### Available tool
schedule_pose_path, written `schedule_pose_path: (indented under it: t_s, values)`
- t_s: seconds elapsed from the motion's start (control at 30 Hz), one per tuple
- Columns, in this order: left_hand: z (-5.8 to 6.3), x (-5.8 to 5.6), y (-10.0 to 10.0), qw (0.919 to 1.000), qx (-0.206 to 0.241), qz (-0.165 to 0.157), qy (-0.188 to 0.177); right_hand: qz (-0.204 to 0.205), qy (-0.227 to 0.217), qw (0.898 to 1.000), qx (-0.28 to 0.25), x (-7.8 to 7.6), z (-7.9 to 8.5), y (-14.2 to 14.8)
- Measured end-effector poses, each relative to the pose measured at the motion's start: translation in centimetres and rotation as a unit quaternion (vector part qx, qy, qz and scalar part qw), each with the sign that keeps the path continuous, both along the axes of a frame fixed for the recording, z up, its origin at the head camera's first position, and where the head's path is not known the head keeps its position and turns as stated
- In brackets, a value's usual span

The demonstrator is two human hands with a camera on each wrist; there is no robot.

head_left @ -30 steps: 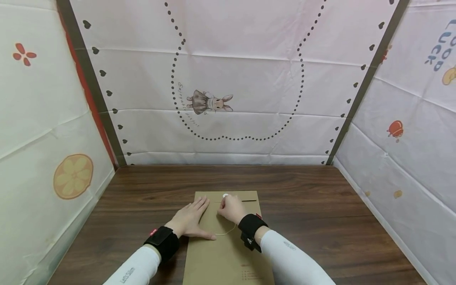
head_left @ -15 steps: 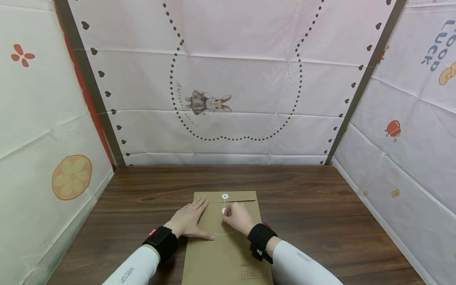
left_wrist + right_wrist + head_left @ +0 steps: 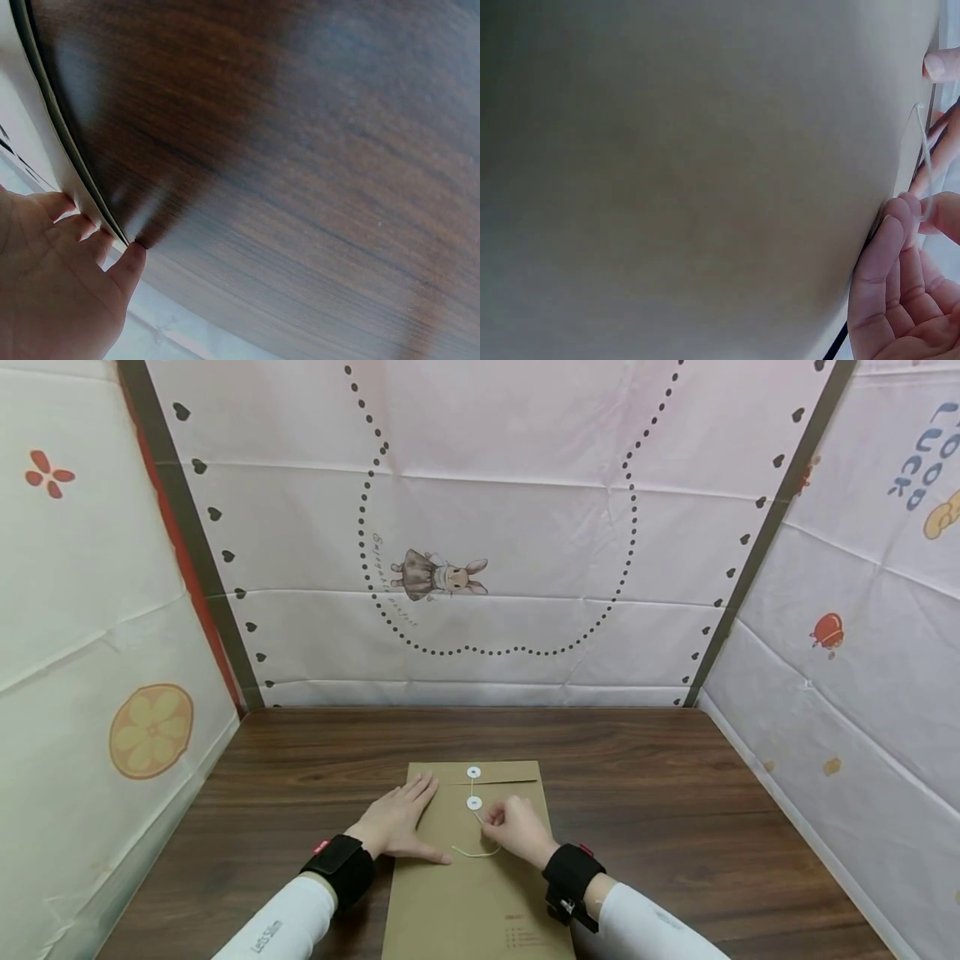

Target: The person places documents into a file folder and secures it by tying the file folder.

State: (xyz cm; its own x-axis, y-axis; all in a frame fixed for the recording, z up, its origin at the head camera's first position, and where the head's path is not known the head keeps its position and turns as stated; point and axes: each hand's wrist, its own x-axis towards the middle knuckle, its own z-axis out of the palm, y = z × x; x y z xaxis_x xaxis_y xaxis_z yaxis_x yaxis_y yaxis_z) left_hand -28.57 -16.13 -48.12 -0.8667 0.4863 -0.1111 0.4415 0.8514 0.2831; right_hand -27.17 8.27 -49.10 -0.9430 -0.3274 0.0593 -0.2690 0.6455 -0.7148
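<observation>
A brown kraft paper envelope point(image 3: 450, 893) lies flat on the table, its flap toward the far side. Two white button discs sit on it, the upper disc point(image 3: 473, 772) on the flap and the lower disc point(image 3: 474, 803) below, with a thin string running between them. My right hand point(image 3: 519, 832) pinches that string point(image 3: 927, 161) between thumb and fingertips, just right of and below the lower disc. The string's loose end curves over the paper toward my left thumb. My left hand point(image 3: 399, 823) rests spread on the envelope's left edge, fingertips point(image 3: 135, 251) pressing it.
The dark wood table point(image 3: 675, 810) extends on both sides of the envelope. A white printed cloth point(image 3: 510, 543) hangs at the back, with more cloth along the left and right sides. Small red print point(image 3: 522, 935) marks the envelope's lower right.
My right hand has moved from the upper disc down past the lower one and slightly right, drawing the string along. Both discs now show. The left hand has stayed in place.
</observation>
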Motion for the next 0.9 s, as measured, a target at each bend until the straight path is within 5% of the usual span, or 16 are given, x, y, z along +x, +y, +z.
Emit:
schedule_pose_path:
  t_s: [0.3, 0.57, 0.7, 0.9]
  values:
    - [-0.1, 0.0, 0.0, 1.0, -0.001, 0.001, 0.002, 0.013, -0.033, 0.999, -0.013, 1.1, 0.3, 0.8]
    - [0.0, 0.0, 0.0, 1.0, -0.003, 0.0, -0.004, -0.005, 0.069, 0.994, 0.086, 1.6, 0.8, 2.1]
    - [0.0, 0.0, 0.1, 1.0, -0.006, 0.001, -0.006, 0.018, 0.101, 0.986, 0.129, 1.7, 0.7, 2.9]
    - [-0.1, 0.0, 0.0, 1.0, -0.002, 0.0, -0.005, 0.089, 0.016, 0.98, 0.176, 1.8, 0.5, 3.9]
